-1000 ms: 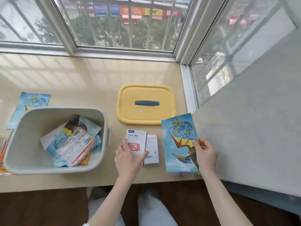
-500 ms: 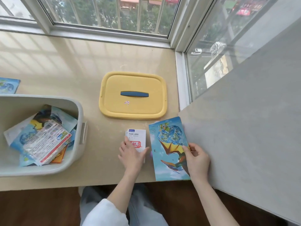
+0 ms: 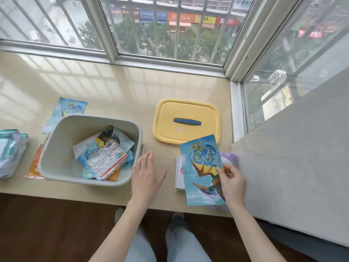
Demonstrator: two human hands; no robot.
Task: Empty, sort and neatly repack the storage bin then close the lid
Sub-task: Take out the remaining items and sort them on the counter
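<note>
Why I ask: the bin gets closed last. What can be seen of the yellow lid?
The yellow lid is a rounded, plastic-looking rectangle with a raised rim, a dark blue bar handle across its middle and a small pale mark. It lies flat, handle up, on the beige sill, right of the open storage bin and apart from it. Neither hand touches it; the dinosaur card held by the right hand hides part of its near edge.

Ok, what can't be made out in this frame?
Head view only:
- White box: mostly covered by the blue card in the right hand.
- Purple item: largely behind the card, unidentifiable.
- Lower papers in the bin: buried under the top packet.
- Pale bundle: cut off by left edge.
</note>
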